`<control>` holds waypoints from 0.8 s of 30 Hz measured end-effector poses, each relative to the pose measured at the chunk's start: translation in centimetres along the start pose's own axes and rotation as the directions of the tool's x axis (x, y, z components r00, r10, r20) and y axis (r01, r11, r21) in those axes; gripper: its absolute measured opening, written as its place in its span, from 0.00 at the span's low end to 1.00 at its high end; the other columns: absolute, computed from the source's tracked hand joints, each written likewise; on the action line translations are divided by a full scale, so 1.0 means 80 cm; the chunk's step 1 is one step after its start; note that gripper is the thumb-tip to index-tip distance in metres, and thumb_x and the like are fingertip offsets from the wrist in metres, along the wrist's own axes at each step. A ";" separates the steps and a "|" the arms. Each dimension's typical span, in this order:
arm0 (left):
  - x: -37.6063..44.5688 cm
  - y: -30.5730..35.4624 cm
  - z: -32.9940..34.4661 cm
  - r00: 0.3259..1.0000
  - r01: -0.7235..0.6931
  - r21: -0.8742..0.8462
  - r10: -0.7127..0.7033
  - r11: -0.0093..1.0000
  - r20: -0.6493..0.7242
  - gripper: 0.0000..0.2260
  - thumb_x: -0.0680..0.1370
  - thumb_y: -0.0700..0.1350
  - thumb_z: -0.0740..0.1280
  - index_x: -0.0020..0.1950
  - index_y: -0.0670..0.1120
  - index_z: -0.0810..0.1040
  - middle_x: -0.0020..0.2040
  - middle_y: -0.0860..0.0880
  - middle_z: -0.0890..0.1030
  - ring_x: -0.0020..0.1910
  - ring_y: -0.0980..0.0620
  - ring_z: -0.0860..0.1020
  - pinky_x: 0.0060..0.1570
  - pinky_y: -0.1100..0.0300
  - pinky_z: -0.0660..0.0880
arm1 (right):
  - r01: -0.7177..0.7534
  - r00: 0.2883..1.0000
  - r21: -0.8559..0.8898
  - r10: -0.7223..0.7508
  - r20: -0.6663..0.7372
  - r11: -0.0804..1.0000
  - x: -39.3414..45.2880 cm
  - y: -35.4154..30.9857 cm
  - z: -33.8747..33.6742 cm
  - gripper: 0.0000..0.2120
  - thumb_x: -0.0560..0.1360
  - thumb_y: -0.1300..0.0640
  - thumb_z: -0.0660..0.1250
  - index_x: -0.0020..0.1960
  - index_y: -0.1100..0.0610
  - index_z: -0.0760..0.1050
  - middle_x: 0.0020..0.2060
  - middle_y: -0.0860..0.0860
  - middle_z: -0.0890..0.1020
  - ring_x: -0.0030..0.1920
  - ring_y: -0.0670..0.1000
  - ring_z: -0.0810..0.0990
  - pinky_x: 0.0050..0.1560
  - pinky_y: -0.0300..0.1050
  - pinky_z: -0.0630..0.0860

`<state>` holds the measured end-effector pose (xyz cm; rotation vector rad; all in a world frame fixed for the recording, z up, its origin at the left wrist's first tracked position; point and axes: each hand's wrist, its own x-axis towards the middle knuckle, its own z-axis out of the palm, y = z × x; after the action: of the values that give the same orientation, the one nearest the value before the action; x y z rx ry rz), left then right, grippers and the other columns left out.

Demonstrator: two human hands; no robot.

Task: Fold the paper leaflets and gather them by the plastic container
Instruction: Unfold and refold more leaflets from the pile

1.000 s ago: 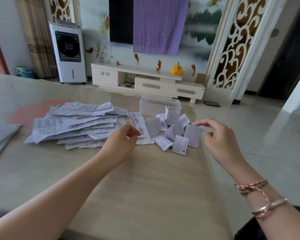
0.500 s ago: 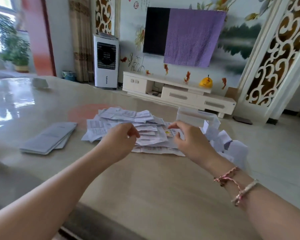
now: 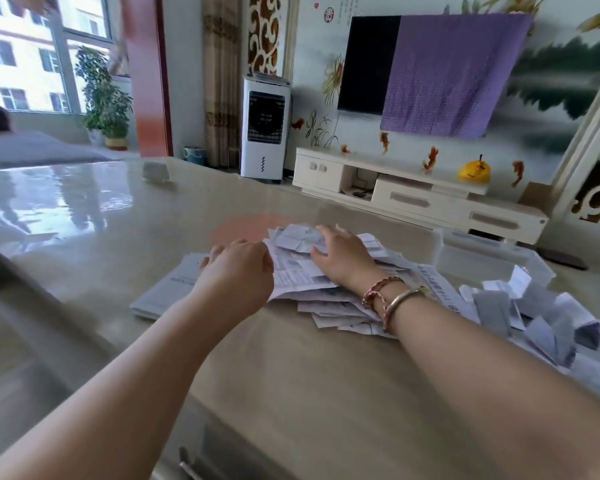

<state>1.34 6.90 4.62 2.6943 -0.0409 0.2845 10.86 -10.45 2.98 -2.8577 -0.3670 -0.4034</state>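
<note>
On tabletop (image 3: 291, 393), heap of unfolded leaflets (image 3: 329, 292) lies just left of clear plastic container (image 3: 492, 258); folded leaflets (image 3: 534, 317) scattered in front of container. Step in hand, likely: picking next sheet to fold. Next move calls for separating single sheet from heap. Right hand (image 3: 343, 258) lies flat atop heap, fingers spread. Left hand (image 3: 238, 268) at heap's left edge, fingers curled; cannot tell whether pinching sheet. Grey booklets (image 3: 163, 292) left of heap.

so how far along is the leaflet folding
Done: a heap of folded leaflets lies beside the plastic container. In hand: the left hand grips the edge of the unfolded pile, and the right hand rests open on top. Left: that whole pile, plus a flat stack further left.
</note>
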 end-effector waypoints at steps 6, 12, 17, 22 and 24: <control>0.014 -0.005 0.006 1.000 0.003 -0.044 -0.003 0.999 0.004 0.14 0.75 0.39 0.56 0.53 0.51 0.78 0.55 0.48 0.76 0.59 0.43 0.71 0.62 0.47 0.68 | -0.082 0.982 0.027 0.076 0.175 0.996 0.017 0.004 0.009 0.31 0.78 0.41 0.59 0.75 0.54 0.56 0.67 0.56 0.73 0.65 0.57 0.73 0.64 0.52 0.70; 0.012 0.010 0.012 0.999 -0.045 -0.047 0.045 0.998 0.005 0.13 0.76 0.39 0.57 0.55 0.50 0.77 0.56 0.49 0.75 0.61 0.44 0.70 0.64 0.48 0.66 | 0.049 0.998 0.168 -0.056 0.038 0.985 -0.008 0.007 -0.001 0.16 0.74 0.56 0.70 0.60 0.56 0.74 0.55 0.51 0.81 0.56 0.49 0.79 0.58 0.44 0.74; 0.005 0.029 0.015 0.998 -0.057 -0.053 0.058 0.997 0.024 0.14 0.77 0.40 0.58 0.60 0.50 0.75 0.61 0.49 0.73 0.63 0.44 0.68 0.65 0.49 0.65 | 0.130 0.990 0.242 -0.139 0.022 0.962 -0.045 0.017 -0.019 0.15 0.72 0.55 0.72 0.57 0.55 0.76 0.51 0.50 0.81 0.51 0.48 0.80 0.55 0.46 0.77; 0.006 0.032 0.018 0.994 -0.055 -0.135 0.066 0.989 0.082 0.17 0.73 0.36 0.58 0.59 0.49 0.73 0.62 0.47 0.73 0.64 0.44 0.69 0.64 0.47 0.67 | 0.174 0.970 0.334 -0.219 0.102 0.926 -0.102 0.023 -0.034 0.21 0.71 0.50 0.74 0.62 0.53 0.75 0.56 0.48 0.80 0.55 0.44 0.77 0.57 0.33 0.72; 0.003 0.032 0.016 0.992 -0.048 -0.152 0.065 0.987 0.105 0.19 0.72 0.34 0.57 0.60 0.48 0.73 0.63 0.47 0.73 0.64 0.44 0.70 0.63 0.49 0.69 | 0.271 0.957 0.246 -0.288 0.037 0.931 -0.127 0.024 -0.033 0.15 0.74 0.54 0.71 0.59 0.55 0.77 0.53 0.48 0.81 0.52 0.43 0.78 0.54 0.31 0.71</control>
<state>1.63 4.05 4.58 2.5598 -0.1650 0.1437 1.32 -15.12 2.04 -2.5936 -0.7869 -0.2828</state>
